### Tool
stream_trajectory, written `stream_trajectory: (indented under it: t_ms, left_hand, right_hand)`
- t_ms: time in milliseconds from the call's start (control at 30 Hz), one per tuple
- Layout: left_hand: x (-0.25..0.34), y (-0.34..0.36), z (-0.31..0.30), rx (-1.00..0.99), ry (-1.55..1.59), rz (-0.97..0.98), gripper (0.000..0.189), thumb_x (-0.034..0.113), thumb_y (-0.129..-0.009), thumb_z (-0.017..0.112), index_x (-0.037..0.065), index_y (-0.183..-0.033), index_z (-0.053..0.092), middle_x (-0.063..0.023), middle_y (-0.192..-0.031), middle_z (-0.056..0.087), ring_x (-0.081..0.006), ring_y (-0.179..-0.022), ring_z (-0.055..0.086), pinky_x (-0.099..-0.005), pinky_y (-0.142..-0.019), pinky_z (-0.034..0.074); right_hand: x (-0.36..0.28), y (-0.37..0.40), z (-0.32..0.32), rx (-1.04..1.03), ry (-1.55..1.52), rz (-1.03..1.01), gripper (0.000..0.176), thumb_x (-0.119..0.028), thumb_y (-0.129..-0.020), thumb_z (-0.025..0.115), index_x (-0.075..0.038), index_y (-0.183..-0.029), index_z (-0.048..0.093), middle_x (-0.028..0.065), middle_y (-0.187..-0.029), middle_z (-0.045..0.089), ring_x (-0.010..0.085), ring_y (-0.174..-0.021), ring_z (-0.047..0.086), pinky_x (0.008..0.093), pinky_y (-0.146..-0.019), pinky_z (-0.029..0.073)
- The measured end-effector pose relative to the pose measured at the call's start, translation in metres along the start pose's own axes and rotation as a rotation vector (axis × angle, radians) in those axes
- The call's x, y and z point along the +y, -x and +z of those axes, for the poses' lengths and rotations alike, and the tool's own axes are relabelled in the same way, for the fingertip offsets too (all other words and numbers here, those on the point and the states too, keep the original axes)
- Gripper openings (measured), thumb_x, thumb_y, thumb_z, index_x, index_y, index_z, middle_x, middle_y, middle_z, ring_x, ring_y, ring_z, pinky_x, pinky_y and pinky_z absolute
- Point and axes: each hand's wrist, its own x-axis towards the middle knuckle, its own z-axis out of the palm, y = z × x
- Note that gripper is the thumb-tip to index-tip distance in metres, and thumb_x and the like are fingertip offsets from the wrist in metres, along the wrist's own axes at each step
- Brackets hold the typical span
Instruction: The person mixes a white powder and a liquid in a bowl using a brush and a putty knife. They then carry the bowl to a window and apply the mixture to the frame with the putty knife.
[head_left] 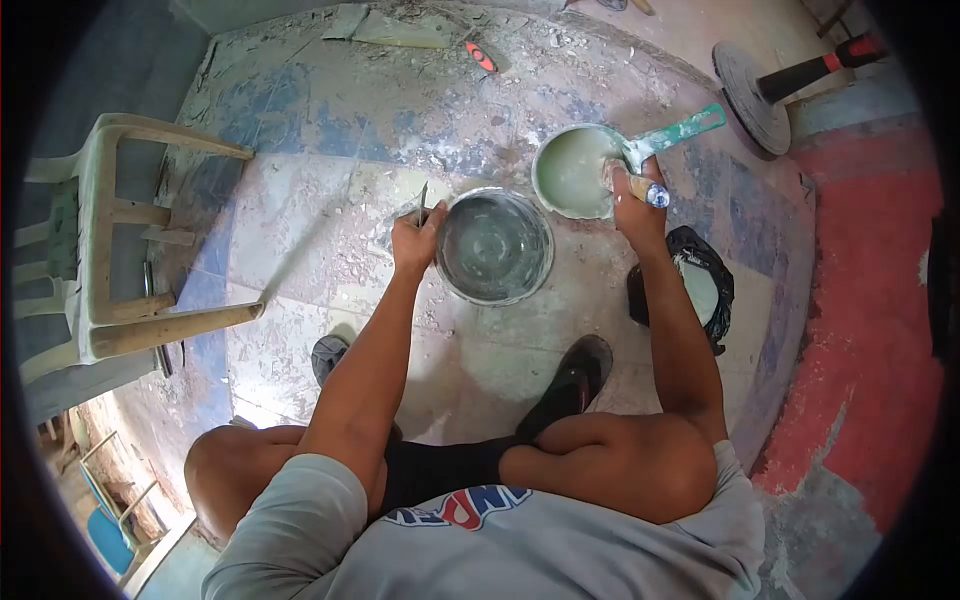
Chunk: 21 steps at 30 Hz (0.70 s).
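A round dark bowl [494, 246] with a whitish-smeared rim stands on the floor before me. At its left rim is my left hand [414, 242], closed on a thin flat scraper [423, 197] seen nearly edge-on, thumb right by the bowl. My right hand [636, 208] is closed at the handle side of a dipper [572, 170] that holds pale greenish liquid. The dipper's green handle [690, 128] is smeared white and points up and right. In the same hand sits a tool handle [652, 192] with a blue-and-white end; its working end is hidden.
Under my right forearm stands a black plastic bag [712, 275] with white material inside. A plastic chair [130, 240] is at the left. Rubble and dust cover the tiled floor [300, 200]. A red-and-black tool [481, 57] lies at the back; a disc-ended machine [752, 95] stands top right.
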Motion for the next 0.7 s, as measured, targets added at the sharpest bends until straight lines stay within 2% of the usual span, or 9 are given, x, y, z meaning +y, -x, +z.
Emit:
stream_trajectory:
  t_ms: [67, 133, 267, 400, 533, 600, 700]
  left_hand:
    - [0.003, 0.003, -0.001, -0.001, 0.056, -0.013, 0.041, 0.037, -0.086, 0.071, -0.001, -0.072, 0.069, -0.004, -0.057, 0.059, -0.0106, -0.053, 0.051, -0.0315, -0.053, 0.042]
    - [0.003, 0.005, -0.002, -0.012, 0.073, -0.025, 0.04, 0.037, -0.087, 0.071, 0.0, -0.072, 0.069, -0.0039, -0.056, 0.059, -0.0104, -0.053, 0.051, -0.0317, -0.052, 0.042]
    - [0.003, 0.006, -0.007, -0.07, 0.104, -0.105, 0.04, 0.037, -0.086, 0.071, 0.001, -0.071, 0.069, -0.0044, -0.058, 0.06, -0.0109, -0.054, 0.053, -0.0323, -0.052, 0.042]
    - [0.001, 0.003, -0.006, -0.057, 0.052, -0.106, 0.04, 0.038, -0.086, 0.071, 0.001, -0.072, 0.07, -0.0059, -0.058, 0.062, -0.0133, -0.054, 0.055, -0.0335, -0.053, 0.043]
    - [0.004, 0.002, -0.008, -0.042, -0.07, -0.073, 0.041, 0.04, -0.085, 0.071, 0.001, -0.075, 0.071, -0.0095, -0.061, 0.064, -0.0177, -0.055, 0.059, -0.0362, -0.057, 0.047]
    - [0.007, 0.003, -0.007, -0.056, -0.048, -0.048, 0.043, 0.038, -0.087, 0.071, 0.001, -0.067, 0.065, -0.0011, -0.056, 0.056, -0.0095, -0.054, 0.048, -0.0317, -0.051, 0.039]
    - [0.011, 0.005, -0.008, -0.067, -0.039, -0.057, 0.043, 0.039, -0.088, 0.07, 0.002, -0.067, 0.064, -0.0008, -0.056, 0.054, -0.0094, -0.054, 0.047, -0.0315, -0.052, 0.039]
  right_hand:
    - [-0.009, 0.002, 0.005, 0.014, 0.015, -0.058, 0.03, -0.007, -0.084, 0.06, -0.001, -0.114, 0.055, 0.0219, -0.093, 0.068, 0.0401, -0.09, 0.067, 0.0423, -0.077, 0.051]
    - [-0.03, 0.004, 0.004, -0.019, 0.05, 0.03, 0.032, -0.006, -0.084, 0.061, -0.002, -0.115, 0.054, 0.023, -0.095, 0.068, 0.0426, -0.091, 0.066, 0.0437, -0.077, 0.051]
    - [-0.036, 0.009, 0.009, -0.024, 0.062, -0.04, 0.034, -0.007, -0.084, 0.061, 0.0, -0.117, 0.053, 0.0229, -0.094, 0.068, 0.0426, -0.09, 0.066, 0.0444, -0.076, 0.051]
    - [-0.042, 0.012, 0.014, -0.01, 0.076, -0.063, 0.034, -0.006, -0.084, 0.061, 0.0, -0.116, 0.053, 0.0228, -0.093, 0.068, 0.0432, -0.088, 0.066, 0.0447, -0.075, 0.052]
    - [-0.047, 0.015, 0.016, -0.012, 0.035, -0.195, 0.031, -0.003, -0.084, 0.062, 0.002, -0.113, 0.054, 0.023, -0.091, 0.067, 0.0434, -0.084, 0.066, 0.045, -0.072, 0.052]
    - [-0.05, 0.016, 0.016, 0.002, 0.037, -0.274, 0.029, 0.0, -0.084, 0.063, 0.004, -0.111, 0.054, 0.0232, -0.09, 0.067, 0.0429, -0.082, 0.066, 0.0449, -0.07, 0.051]
    - [-0.052, 0.016, 0.017, 0.016, 0.058, -0.299, 0.028, -0.001, -0.084, 0.063, 0.004, -0.111, 0.054, 0.0228, -0.09, 0.067, 0.0421, -0.081, 0.066, 0.0445, -0.07, 0.051]
